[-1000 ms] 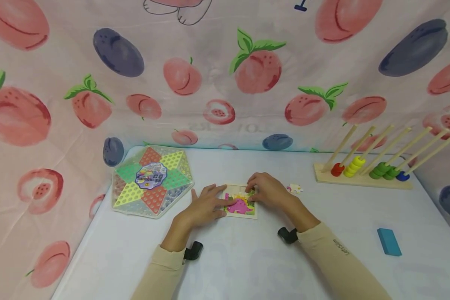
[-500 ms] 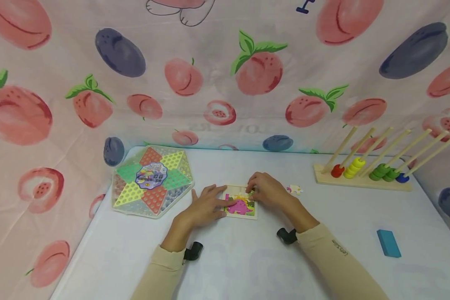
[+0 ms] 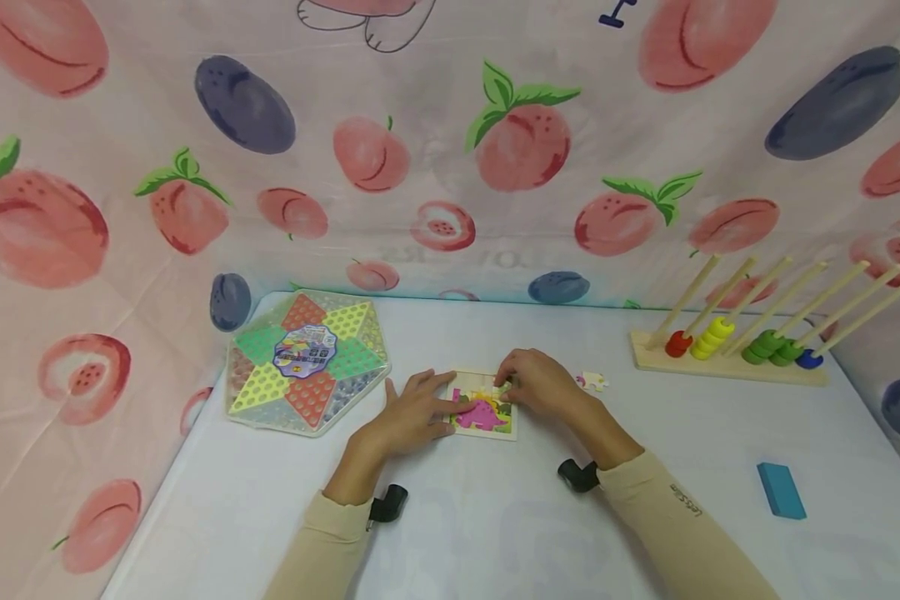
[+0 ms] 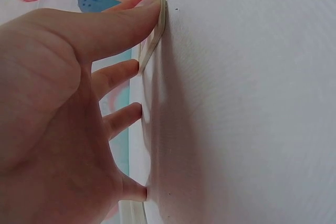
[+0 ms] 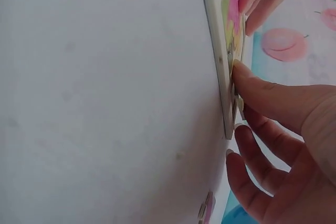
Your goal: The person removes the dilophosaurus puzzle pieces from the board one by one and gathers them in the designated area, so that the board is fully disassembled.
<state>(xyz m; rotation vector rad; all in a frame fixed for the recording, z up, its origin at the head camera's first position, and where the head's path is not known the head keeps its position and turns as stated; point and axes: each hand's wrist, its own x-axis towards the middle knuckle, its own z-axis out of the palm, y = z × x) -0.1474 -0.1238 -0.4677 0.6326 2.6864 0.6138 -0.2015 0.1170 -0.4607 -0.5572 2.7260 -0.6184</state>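
Note:
A small wooden jigsaw puzzle board point(image 3: 501, 435) with a pink dinosaur picture lies flat on the white table, bare wood showing along its far side. My left hand point(image 3: 408, 417) rests at its left, fingers spread and straight; the index finger reaches over the picture. The left wrist view shows the thumb point(image 4: 113, 31) against the board's near edge. At the right side, my right hand point(image 3: 538, 385) pinches a small puzzle piece point(image 5: 240, 103) between thumb and index finger, right at the board's surface. Another loose puzzle piece point(image 3: 592, 382) lies right of that hand.
A hexagonal Chinese checkers set point(image 3: 305, 362) lies at the left. A wooden peg stand with coloured rings point(image 3: 727, 360) stands back right, with a blue block point(image 3: 782, 492) nearer the front. A fruit-print cloth point(image 3: 435, 125) hangs behind the table.
Both hands keep nearly the same places at the board. My right-hand fingers have shifted very slightly over its upper right part; the whole head view has drifted a little.

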